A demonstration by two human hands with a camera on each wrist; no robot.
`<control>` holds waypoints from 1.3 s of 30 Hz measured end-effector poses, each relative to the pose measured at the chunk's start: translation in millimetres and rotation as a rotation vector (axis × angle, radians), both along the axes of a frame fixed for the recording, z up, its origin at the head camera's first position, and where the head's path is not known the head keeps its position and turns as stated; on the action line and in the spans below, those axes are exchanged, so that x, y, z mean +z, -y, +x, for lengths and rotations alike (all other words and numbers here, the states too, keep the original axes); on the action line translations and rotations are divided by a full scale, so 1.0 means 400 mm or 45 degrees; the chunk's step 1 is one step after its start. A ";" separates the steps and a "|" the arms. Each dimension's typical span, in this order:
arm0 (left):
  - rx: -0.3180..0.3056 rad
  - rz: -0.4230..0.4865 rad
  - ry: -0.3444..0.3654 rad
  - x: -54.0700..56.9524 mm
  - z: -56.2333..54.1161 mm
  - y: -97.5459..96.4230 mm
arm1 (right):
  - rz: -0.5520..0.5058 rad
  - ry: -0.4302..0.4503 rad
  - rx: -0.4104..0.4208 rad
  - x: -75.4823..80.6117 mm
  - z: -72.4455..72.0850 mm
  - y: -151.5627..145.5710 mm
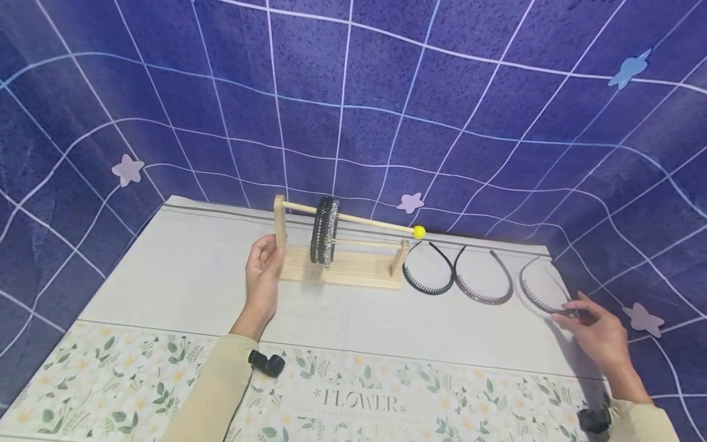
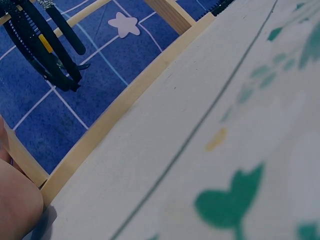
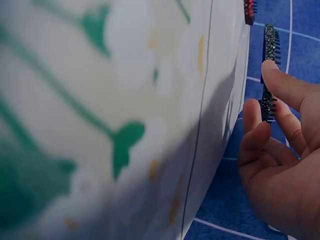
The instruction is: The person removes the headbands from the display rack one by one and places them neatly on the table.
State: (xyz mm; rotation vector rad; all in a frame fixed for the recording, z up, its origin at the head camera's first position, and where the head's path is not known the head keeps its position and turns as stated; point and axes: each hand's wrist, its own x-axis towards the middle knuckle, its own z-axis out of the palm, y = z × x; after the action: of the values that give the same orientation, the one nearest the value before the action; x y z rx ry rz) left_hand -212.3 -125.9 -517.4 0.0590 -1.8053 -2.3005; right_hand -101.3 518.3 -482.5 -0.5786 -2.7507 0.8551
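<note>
My left hand [image 1: 262, 270] grips the left upright of a wooden headband stand [image 1: 367, 270], thumb in front and fingers behind. Several black and silver headbands [image 1: 324, 232] hang together on its upper rod, left of the middle; the left wrist view shows part of this hanging bunch [image 2: 42, 55]. A yellow ball [image 1: 419, 232] caps the rod's right end. At the far right, my right hand [image 1: 599, 334] pinches a dark toothed headband [image 1: 531, 296] by its curved band. In the right wrist view, the thumb presses on this glittery headband [image 3: 270, 45].
Right of the stand lie a black headband [image 1: 428, 288] and a brownish dark headband [image 1: 486, 299], side by side on the white table cover [image 1: 193, 270]. A floral printed strip [image 1: 138, 374] runs along the front. Behind hangs a blue gridded cloth [image 1: 309, 135] with star shapes.
</note>
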 end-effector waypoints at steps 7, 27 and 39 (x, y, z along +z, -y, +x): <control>-0.004 0.000 -0.004 0.005 0.002 -0.003 | 0.037 0.022 0.011 -0.010 0.001 -0.018; -0.013 -0.038 0.014 0.001 0.002 0.001 | 0.118 0.109 0.161 -0.025 -0.012 -0.026; -0.017 -0.008 -0.010 -0.001 -0.001 0.000 | 0.088 0.043 0.174 -0.051 0.004 -0.046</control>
State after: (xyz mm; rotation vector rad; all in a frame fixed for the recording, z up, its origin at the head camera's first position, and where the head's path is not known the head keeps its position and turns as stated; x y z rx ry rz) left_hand -212.8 -126.0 -517.9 0.0374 -1.8148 -2.3003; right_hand -99.8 536.5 -502.9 -0.3997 -2.8652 0.7811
